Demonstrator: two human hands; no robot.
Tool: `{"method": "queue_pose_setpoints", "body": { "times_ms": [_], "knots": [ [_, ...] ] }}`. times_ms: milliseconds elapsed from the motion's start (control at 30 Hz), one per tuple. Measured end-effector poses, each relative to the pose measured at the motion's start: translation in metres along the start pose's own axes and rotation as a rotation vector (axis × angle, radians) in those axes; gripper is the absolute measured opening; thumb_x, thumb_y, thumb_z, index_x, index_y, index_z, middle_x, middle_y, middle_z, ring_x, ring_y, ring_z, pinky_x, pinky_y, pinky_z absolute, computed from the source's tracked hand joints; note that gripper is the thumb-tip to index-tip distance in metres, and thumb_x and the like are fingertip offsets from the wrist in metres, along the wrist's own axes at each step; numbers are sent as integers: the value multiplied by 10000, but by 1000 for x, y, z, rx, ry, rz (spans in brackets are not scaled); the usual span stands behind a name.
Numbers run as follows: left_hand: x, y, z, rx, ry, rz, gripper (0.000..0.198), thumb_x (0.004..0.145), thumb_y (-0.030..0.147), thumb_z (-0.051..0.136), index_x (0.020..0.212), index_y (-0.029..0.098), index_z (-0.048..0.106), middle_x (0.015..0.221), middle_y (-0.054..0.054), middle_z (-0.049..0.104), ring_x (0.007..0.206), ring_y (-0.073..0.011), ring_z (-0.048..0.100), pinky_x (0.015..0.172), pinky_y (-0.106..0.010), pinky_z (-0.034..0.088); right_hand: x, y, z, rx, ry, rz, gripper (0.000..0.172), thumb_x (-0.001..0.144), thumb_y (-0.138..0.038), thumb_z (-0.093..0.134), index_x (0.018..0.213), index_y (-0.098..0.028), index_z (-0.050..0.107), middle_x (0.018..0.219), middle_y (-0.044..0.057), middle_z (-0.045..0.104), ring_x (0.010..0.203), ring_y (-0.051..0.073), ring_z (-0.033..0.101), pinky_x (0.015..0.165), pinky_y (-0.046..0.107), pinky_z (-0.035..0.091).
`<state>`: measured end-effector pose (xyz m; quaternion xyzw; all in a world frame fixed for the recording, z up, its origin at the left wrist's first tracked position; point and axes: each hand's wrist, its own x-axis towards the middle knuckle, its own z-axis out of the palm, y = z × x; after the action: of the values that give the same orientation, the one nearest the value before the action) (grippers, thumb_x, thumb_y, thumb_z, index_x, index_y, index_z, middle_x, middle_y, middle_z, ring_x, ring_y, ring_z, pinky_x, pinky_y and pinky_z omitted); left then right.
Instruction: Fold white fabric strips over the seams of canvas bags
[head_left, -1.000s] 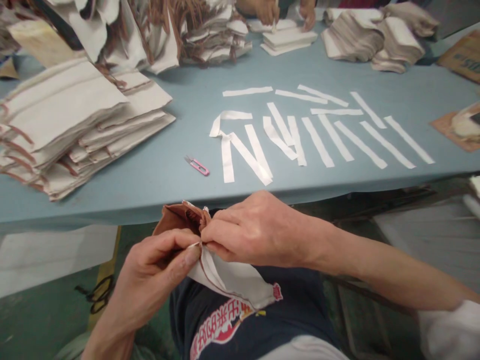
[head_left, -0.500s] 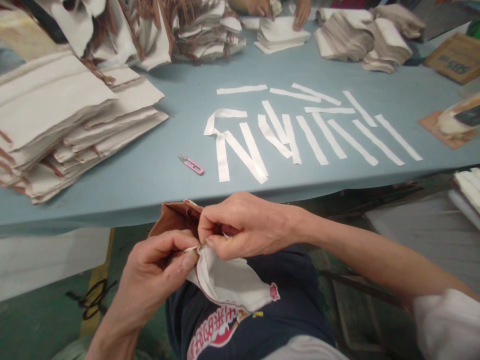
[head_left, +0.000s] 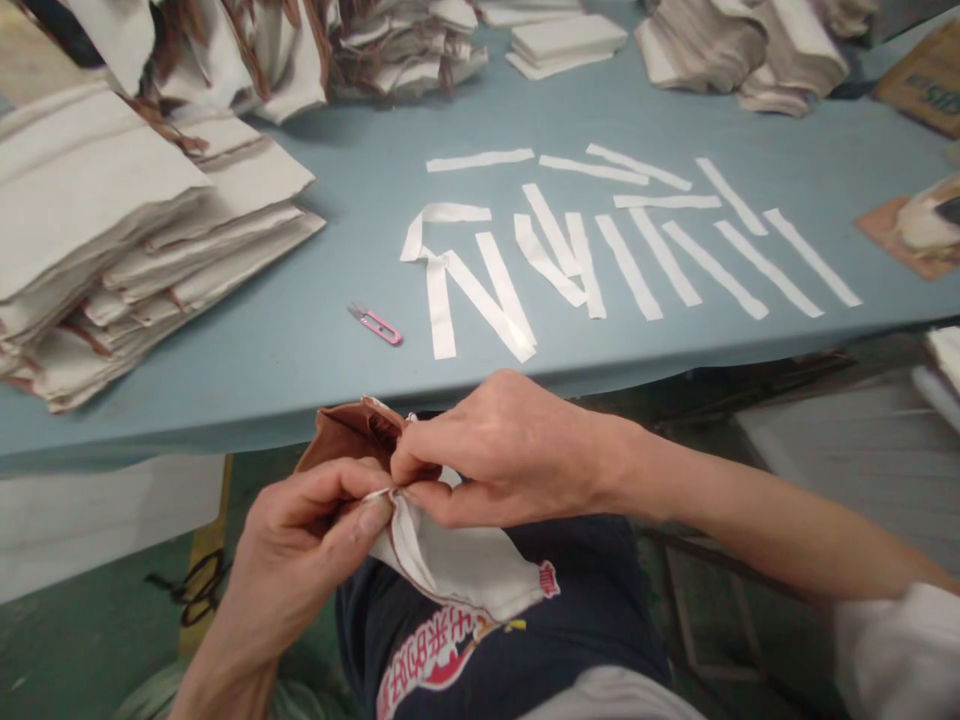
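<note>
A white cloth piece [head_left: 480,565] with a brown-stitched edge and a small red tag lies over my lap, and a brown part [head_left: 341,437] shows behind my fingers. My left hand [head_left: 315,530] pinches the cloth's edge between thumb and forefinger. Right beside it, my right hand [head_left: 495,450] is closed on the same edge, thumb against forefinger, the fingertips of both hands almost touching. Pink thread snips [head_left: 381,326] lie on the blue table [head_left: 300,370], beyond my hands. Several white strips [head_left: 442,310] are spread over the table to the right of the snips.
Stacks of white cloth pieces with brown edges [head_left: 97,200] fill the table's left side. Folded white cloth [head_left: 566,42] and greyish bundles [head_left: 705,45] stand at the back. At the right are a cardboard box [head_left: 922,85] and a brown pad [head_left: 892,235] under a pale object.
The view has shifted slightly, moving the table's far side upward in the picture. The other person's hands at the back are out of view. My hands keep nearly the same pinch on the cloth.
</note>
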<state>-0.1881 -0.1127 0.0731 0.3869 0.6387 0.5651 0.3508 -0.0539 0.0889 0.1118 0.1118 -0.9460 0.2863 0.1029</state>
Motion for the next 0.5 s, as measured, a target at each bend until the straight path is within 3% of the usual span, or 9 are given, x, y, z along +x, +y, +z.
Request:
{"method": "queue_pose_setpoints", "body": {
  "times_ms": [133, 267, 400, 500],
  "knots": [
    [2, 2, 1, 33, 19, 8, 126, 915, 305, 813, 804, 277, 865, 657, 30, 773, 526, -83, 641, 514, -94, 503, 1, -6, 3, -238, 3, -10, 354, 1065, -175, 392, 918, -172, 714, 787, 51, 787, 547, 137, 575, 527, 325, 167],
    [3, 1, 1, 80, 22, 21, 123, 913, 280, 803, 807, 286, 864, 663, 37, 784, 529, -87, 657, 516, -94, 506, 2, -8, 1, -281, -40, -23, 390, 1082, -157, 368, 844, -186, 675, 782, 56, 783, 535, 136, 557, 517, 330, 146],
    [3, 6, 3, 145, 27, 53, 143, 905, 295, 804, 771, 272, 849, 629, 30, 764, 507, -99, 646, 510, -114, 510, 2, -8, -5, -204, -102, 19, 355, 1082, -176, 424, 842, -183, 685, 801, 48, 778, 562, 127, 529, 538, 325, 163],
    [4, 13, 8, 172, 18, 72, 171, 893, 268, 785, 726, 260, 820, 609, 32, 740, 494, -106, 627, 499, -133, 504, 2, -3, -5, 43, -93, 85, 211, 1005, -180, 544, 876, -180, 710, 747, -6, 715, 592, 108, 517, 569, 292, 237]
  ]
}}
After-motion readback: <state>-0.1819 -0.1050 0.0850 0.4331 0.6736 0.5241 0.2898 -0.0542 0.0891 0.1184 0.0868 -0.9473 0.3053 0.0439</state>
